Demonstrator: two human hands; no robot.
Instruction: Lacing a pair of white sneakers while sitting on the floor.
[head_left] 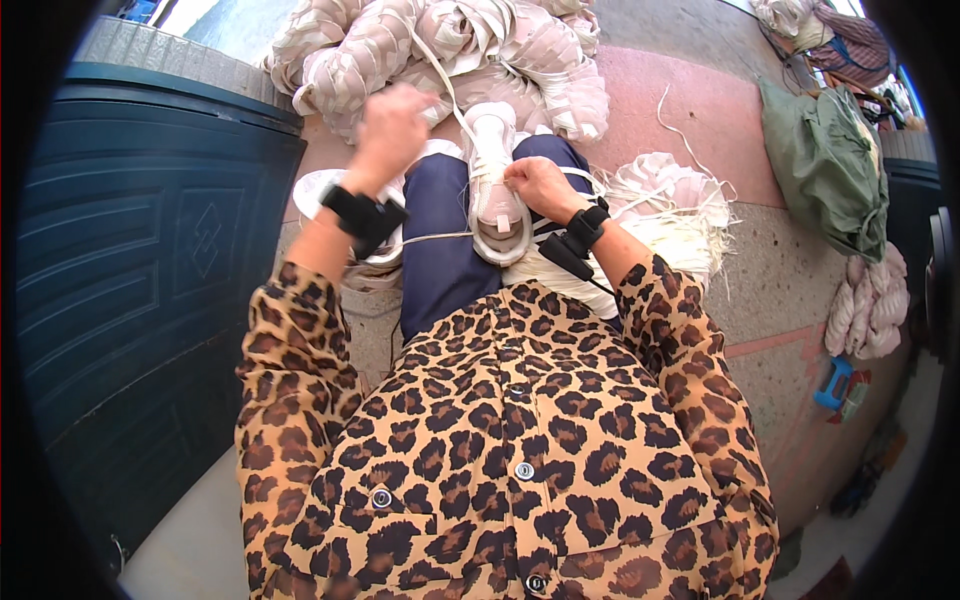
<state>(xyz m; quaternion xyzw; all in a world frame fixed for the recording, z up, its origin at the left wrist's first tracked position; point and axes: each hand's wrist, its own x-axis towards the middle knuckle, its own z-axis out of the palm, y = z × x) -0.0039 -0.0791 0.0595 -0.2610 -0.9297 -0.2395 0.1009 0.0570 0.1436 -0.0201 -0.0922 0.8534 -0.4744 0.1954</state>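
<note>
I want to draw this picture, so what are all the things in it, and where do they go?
shoe: one, pale pink, on the lap
lace: one, cream, pulled up from the shoe
heap of shoes: many, pale pink, on the ground ahead
laces: bundle, cream, right of the lap
sack: one, green, far right
door: one, dark blue, left
left hand: raised, pulling the lace
right hand: on the shoe
</note>
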